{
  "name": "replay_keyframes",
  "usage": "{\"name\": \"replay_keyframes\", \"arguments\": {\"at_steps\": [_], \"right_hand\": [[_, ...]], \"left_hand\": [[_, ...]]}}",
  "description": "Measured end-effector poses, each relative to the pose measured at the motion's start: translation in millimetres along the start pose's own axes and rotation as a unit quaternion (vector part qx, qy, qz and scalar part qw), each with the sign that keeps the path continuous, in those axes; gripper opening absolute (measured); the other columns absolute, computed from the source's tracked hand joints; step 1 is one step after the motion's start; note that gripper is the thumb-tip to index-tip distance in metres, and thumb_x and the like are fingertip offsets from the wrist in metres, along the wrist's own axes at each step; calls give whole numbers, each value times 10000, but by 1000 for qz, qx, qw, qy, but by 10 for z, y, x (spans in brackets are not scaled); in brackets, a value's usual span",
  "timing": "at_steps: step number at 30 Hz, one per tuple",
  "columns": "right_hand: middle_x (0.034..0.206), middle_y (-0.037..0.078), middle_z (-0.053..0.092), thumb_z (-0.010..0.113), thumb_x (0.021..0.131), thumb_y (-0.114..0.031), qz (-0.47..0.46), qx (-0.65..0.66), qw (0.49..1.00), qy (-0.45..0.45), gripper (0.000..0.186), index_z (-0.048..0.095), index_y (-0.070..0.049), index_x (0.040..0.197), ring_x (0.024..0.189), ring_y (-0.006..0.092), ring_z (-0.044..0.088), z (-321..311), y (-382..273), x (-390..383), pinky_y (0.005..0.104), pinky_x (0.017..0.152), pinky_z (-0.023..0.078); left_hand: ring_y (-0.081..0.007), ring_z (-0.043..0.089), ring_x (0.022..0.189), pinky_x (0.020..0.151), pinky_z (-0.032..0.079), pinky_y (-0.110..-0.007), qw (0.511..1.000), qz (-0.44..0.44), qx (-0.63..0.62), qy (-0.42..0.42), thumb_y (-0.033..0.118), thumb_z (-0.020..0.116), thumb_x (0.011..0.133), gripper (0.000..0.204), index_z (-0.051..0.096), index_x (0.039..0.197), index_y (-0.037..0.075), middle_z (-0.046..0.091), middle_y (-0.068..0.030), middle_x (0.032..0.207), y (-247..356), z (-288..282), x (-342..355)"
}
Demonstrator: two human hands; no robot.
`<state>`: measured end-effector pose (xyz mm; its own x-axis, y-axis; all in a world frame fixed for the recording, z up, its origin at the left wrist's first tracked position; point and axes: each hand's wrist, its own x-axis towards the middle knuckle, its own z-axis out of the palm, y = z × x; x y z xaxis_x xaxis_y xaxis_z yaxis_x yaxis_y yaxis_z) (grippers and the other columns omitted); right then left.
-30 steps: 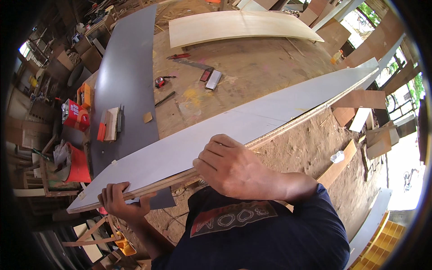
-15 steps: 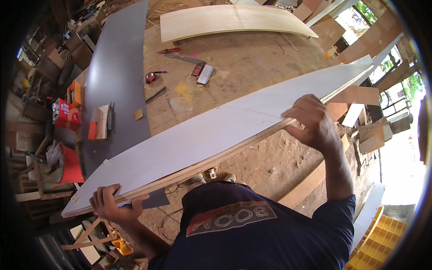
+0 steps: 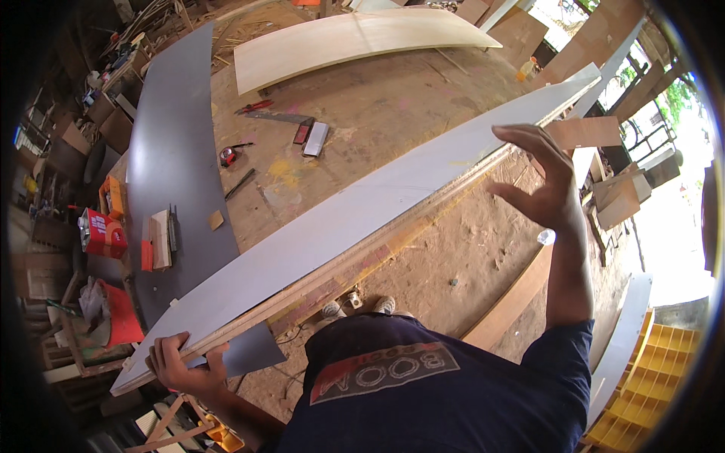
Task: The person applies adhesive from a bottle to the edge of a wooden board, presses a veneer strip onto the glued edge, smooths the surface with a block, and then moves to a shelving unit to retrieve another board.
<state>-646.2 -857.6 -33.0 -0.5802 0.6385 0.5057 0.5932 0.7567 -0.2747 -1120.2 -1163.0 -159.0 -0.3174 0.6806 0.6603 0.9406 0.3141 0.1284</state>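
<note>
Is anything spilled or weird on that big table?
Yes, a yellow smudge marks the brown tabletop, right of the tape measure. It stands out against the brown, maybe spilled paint, though I can't tell whether it's wet.

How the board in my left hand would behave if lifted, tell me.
The board is probably stiff: its edge shows layers of wood. Being so long, it may tip if lifted only by the left hand near one end. Its face looks smooth, so it could be slippery.
</note>
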Motion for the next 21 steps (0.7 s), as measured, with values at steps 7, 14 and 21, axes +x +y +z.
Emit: {"name": "replay_keyframes", "arguments": {"at_steps": [7, 14, 21], "right_hand": [[1307, 176, 741, 983, 715, -169, 24, 41, 999, 22, 652, 721, -16, 1292, 1225, 338, 712, 58, -111, -236, 444, 1062, 556], [1398, 259, 674, 873, 865, -280, -4, -33, 995, 98, 644, 635, -8, 1397, 1281, 437, 659, 465, -24, -649, 541, 1088, 517], [1577, 280, 533, 844, 882, -393, 32, -112, 984, 132, 792, 559, -25, 1522, 1481, 488, 492, 1064, -134, -929, 601, 1207, 372]], "left_hand": [[-377, 611, 764, 767, 444, -484, 1000, 2, 6, 4, 811, 707, 765, 751, 596, 880, 77, 577, -114, 801, -64, 44, -91], [-339, 596, 725, 731, 424, -456, 1000, 11, 12, 10, 881, 645, 803, 805, 598, 873, 80, 551, -93, 765, -77, 34, -155], [-337, 593, 718, 713, 421, -450, 1000, 13, 22, 10, 921, 631, 787, 854, 612, 873, 72, 548, -94, 753, -50, 30, -108]]}}
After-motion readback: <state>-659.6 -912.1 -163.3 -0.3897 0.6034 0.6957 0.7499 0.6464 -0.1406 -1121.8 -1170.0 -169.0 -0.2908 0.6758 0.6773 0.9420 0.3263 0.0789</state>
